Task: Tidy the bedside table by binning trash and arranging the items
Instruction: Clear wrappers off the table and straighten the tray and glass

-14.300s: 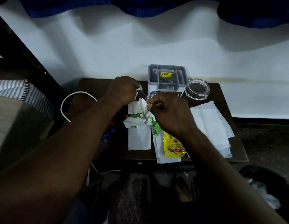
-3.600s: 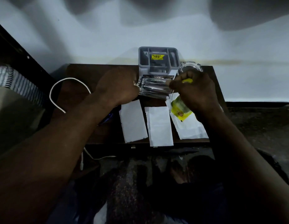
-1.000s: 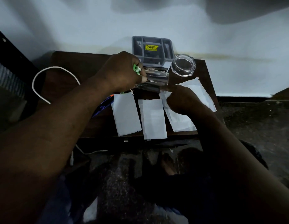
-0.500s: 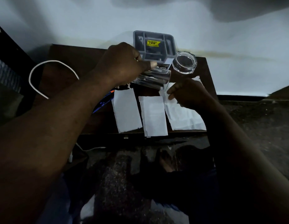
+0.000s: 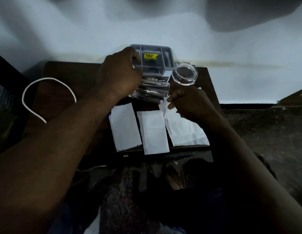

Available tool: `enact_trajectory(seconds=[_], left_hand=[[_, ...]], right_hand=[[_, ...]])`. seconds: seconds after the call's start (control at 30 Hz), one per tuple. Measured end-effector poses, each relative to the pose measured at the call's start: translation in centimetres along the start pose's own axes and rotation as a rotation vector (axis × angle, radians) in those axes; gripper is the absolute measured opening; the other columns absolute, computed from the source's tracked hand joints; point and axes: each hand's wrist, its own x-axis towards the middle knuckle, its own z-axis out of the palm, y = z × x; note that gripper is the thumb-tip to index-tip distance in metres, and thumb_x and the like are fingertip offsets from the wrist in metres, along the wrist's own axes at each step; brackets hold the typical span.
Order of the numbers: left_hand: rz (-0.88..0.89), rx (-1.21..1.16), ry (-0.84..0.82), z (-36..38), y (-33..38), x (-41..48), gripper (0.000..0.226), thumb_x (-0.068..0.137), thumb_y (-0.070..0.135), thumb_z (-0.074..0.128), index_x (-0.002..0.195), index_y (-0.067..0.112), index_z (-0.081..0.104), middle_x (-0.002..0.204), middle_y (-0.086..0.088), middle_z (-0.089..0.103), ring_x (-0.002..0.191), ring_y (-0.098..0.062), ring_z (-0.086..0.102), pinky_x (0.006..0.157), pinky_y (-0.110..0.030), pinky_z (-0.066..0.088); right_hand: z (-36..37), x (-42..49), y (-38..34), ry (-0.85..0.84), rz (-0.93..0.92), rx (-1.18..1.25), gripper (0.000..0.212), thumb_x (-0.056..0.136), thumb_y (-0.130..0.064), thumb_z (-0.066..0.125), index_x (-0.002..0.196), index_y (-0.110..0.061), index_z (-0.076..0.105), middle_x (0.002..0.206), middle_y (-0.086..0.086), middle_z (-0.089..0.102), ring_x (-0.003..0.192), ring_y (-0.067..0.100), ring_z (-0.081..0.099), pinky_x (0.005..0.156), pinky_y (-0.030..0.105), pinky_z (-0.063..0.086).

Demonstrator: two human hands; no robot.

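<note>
On the brown bedside table (image 5: 65, 73) my left hand (image 5: 119, 75) is a fist against the left rim of the grey organiser (image 5: 157, 56). The crumpled green-and-white scrap it held earlier is hidden inside it. A shiny clear packet (image 5: 152, 92) lies just in front of the organiser. To its right, my right hand (image 5: 189, 102) pinches the top left corner of the large creased white paper (image 5: 185, 132). Two smaller white paper slips (image 5: 125, 125) (image 5: 153, 132) lie side by side near the table's front edge.
A round clear glass dish (image 5: 184, 74) stands right of the organiser, close above my right hand. A white cable (image 5: 45, 81) loops over the table's left part. Behind is a pale wall. The dark floor and my feet lie below the front edge.
My left hand moved up from the clear packet to the organiser's left rim. My right hand shifted slightly and now pinches the big paper's corner. The yellow sachet seen earlier is gone.
</note>
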Motion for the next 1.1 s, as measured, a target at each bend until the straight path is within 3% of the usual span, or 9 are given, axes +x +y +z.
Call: enact_trajectory(seconds=[0.13, 0.33, 0.47, 0.57, 0.67, 0.77, 0.9, 1.0, 1.1], left_hand=[[0.018, 0.052, 0.000, 0.5, -0.5, 1.0, 0.033, 0.089, 0.028, 0.062, 0.121, 0.031, 0.067, 0.111, -0.011, 0.067, 0.099, -0.030, 0.064, 0.078, -0.030, 0.044], [-0.053, 0.056, 0.044, 0.9, -1.2, 2.6, 0.020, 0.093, 0.041, 0.064, 0.110, 0.037, 0.074, 0.113, -0.005, 0.072, 0.102, -0.026, 0.066, 0.077, -0.026, 0.038], [-0.056, 0.082, -0.035, 1.5, -1.2, 3.0, 0.023, 0.096, 0.039, 0.063, 0.106, 0.027, 0.079, 0.115, -0.001, 0.076, 0.107, -0.027, 0.067, 0.080, -0.024, 0.038], [-0.073, 0.071, -0.040, 1.5, -1.2, 3.1, 0.023, 0.096, 0.039, 0.062, 0.102, 0.026, 0.081, 0.111, 0.000, 0.077, 0.103, -0.025, 0.068, 0.080, -0.025, 0.041], [-0.080, 0.046, -0.024, 1.4, -1.2, 2.9, 0.024, 0.095, 0.038, 0.064, 0.110, 0.027, 0.080, 0.115, -0.002, 0.077, 0.106, -0.026, 0.069, 0.087, -0.027, 0.047], [-0.084, 0.039, -0.016, 1.4, -1.1, 2.7, 0.027, 0.094, 0.039, 0.065, 0.116, 0.029, 0.078, 0.121, -0.001, 0.075, 0.113, -0.025, 0.067, 0.094, -0.029, 0.048], [-0.082, -0.032, 0.039, 1.1, -0.8, 2.5, 0.022, 0.093, 0.037, 0.065, 0.111, 0.033, 0.079, 0.119, 0.005, 0.075, 0.109, -0.017, 0.068, 0.088, -0.020, 0.044], [-0.080, -0.130, 0.095, 0.7, -0.2, 2.4, 0.014, 0.091, 0.036, 0.067, 0.098, 0.034, 0.079, 0.105, 0.009, 0.078, 0.092, -0.014, 0.072, 0.086, -0.024, 0.052], [-0.115, -0.277, 0.149, 0.6, 0.3, 2.3, 0.005, 0.086, 0.032, 0.068, 0.089, 0.030, 0.072, 0.086, 0.011, 0.075, 0.070, -0.017, 0.072, 0.075, -0.038, 0.060]], right_hand=[[-0.3, 0.4, 0.1, 0.117, 0.020, 0.087, 0.035, 0.066, -0.025, 0.047, 0.072, -0.047, 0.074, 0.077, -0.014, 0.078, 0.079, 0.012, 0.072, 0.086, 0.048, 0.063], [-0.8, 2.0, 0.6, 0.368, -0.031, 0.099, 0.020, 0.082, -0.021, 0.059, 0.080, -0.032, 0.074, 0.086, -0.012, 0.077, 0.090, 0.017, 0.074, 0.088, 0.040, 0.060], [-0.2, 3.2, 0.5, 0.350, -0.128, 0.155, 0.041, 0.089, -0.012, 0.063, 0.123, -0.034, 0.070, 0.121, -0.009, 0.075, 0.111, 0.015, 0.071, 0.098, 0.034, 0.056], [0.6, 4.0, 0.4, 0.277, -0.218, -0.001, 0.057, 0.090, -0.008, 0.060, 0.141, -0.035, 0.061, 0.129, -0.002, 0.073, 0.106, 0.012, 0.070, 0.089, 0.025, 0.051], [1.2, 4.6, 0.0, 0.261, -0.202, -0.005, 0.057, 0.089, -0.010, 0.056, 0.142, -0.030, 0.061, 0.125, 0.008, 0.074, 0.106, 0.029, 0.072, 0.085, 0.029, 0.052], [1.2, 5.1, -0.2, 0.265, -0.164, -0.050, 0.054, 0.088, -0.019, 0.052, 0.140, -0.028, 0.064, 0.127, 0.005, 0.074, 0.112, 0.027, 0.070, 0.081, 0.019, 0.039], [0.8, 5.3, -0.3, 0.272, -0.118, -0.013, 0.045, 0.089, -0.016, 0.058, 0.131, -0.029, 0.069, 0.124, -0.003, 0.074, 0.114, 0.021, 0.069, 0.086, 0.020, 0.041], [0.2, 4.8, -0.5, 0.343, -0.145, 0.062, 0.045, 0.084, -0.018, 0.058, 0.126, -0.029, 0.071, 0.120, -0.005, 0.075, 0.109, 0.019, 0.070, 0.090, 0.028, 0.052], [-0.1, 4.2, -1.0, 0.451, -0.206, 0.055, 0.044, 0.082, -0.019, 0.057, 0.121, -0.030, 0.073, 0.116, -0.007, 0.077, 0.105, 0.016, 0.071, 0.083, 0.022, 0.048]])
